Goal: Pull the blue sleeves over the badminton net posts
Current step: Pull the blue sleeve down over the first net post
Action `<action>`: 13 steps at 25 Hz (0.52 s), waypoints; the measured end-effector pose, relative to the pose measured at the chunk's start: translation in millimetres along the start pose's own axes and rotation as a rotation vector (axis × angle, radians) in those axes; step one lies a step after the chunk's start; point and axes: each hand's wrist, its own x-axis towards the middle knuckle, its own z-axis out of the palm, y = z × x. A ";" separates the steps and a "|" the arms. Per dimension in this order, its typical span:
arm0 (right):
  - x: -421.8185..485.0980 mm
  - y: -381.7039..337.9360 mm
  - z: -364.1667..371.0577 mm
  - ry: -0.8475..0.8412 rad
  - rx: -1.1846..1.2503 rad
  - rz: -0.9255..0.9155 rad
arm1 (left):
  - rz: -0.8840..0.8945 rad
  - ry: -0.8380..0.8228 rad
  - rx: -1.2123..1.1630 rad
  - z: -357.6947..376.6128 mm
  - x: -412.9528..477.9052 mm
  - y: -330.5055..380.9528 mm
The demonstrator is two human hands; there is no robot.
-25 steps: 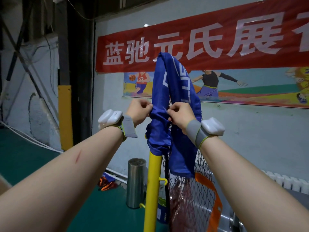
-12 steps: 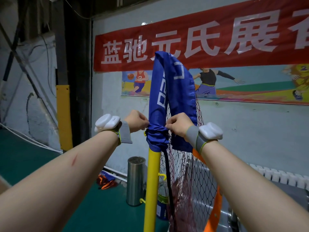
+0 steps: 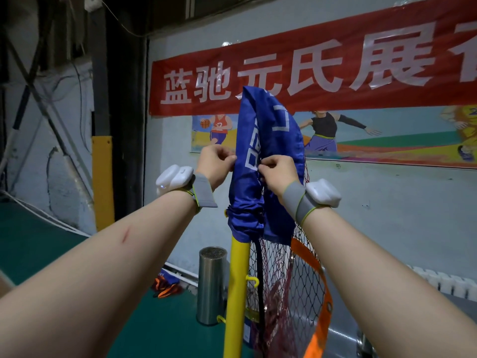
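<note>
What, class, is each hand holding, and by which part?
Both hold the blue fabric sleeve, midway up: the left hand pinches its left edge, the right hand its front fold, above the bunched end on the yellow metal post.

You faced a pale wall [image 3: 387, 228] with a red banner [image 3: 451, 96]; a steel bin [image 3: 211, 285] stood on the green floor [image 3: 38, 241].

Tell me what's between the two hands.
In the head view, the blue sleeve lies between the left hand and right hand; both pinch its fabric.
</note>
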 end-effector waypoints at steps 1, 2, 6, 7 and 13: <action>1.5 1.5 -0.1 0.015 0.001 -0.003 | 0.002 0.008 0.013 1.4 0.4 -2.1; 2.4 3.6 -0.7 0.023 -0.008 -0.002 | 0.004 0.010 0.037 2.0 1.3 -4.6; -1.6 11.1 -5.6 0.013 -0.075 -0.019 | -0.010 -0.048 0.143 -0.1 -1.1 -13.0; -4.7 13.4 -6.6 0.011 -0.090 -0.014 | -0.018 -0.073 0.162 -0.2 -3.5 -15.5; -27.4 20.7 -12.9 -0.099 -0.214 0.020 | -0.087 -0.157 0.284 -0.5 -15.2 -35.6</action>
